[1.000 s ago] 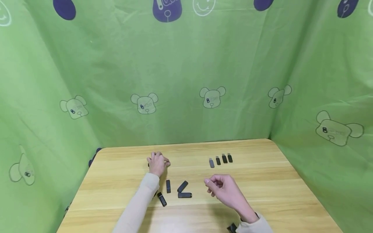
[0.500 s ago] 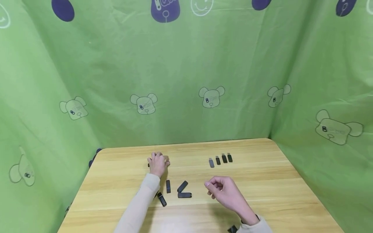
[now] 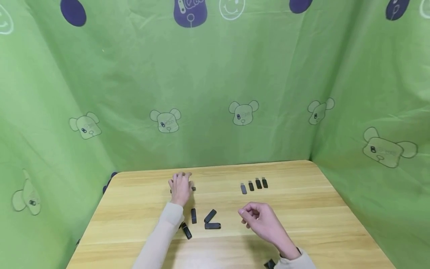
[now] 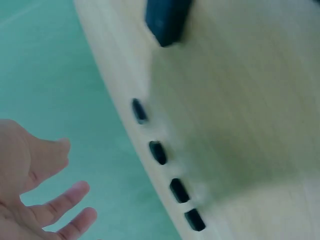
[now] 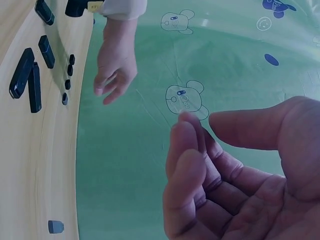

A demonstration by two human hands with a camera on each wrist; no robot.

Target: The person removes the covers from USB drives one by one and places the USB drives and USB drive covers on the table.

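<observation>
My left hand [image 3: 180, 188] hovers over a row of several small black caps at the back left of the table, one cap [image 3: 193, 188] showing just right of it. In the left wrist view the caps [image 4: 158, 152] lie apart along the table edge, and the thumb and fingers of the left hand [image 4: 30, 185] are spread with nothing between them. My right hand [image 3: 263, 220] hangs over the table's right half, fingers loosely bent. The right wrist view shows that hand [image 5: 225, 185] empty, with thumb and fingertips apart.
Several uncapped USB sticks [image 3: 258, 183] stand in a row at the back right, one of them grey [image 3: 243, 188]. Capped black USB sticks [image 3: 212, 226] lie scattered mid-table near the left forearm. Green printed curtains [image 3: 208, 142] enclose the wooden table [image 3: 302, 209].
My left hand has come up and slightly left, its fingers straighter, uncovering the cap to its right. The right hand has barely moved.
</observation>
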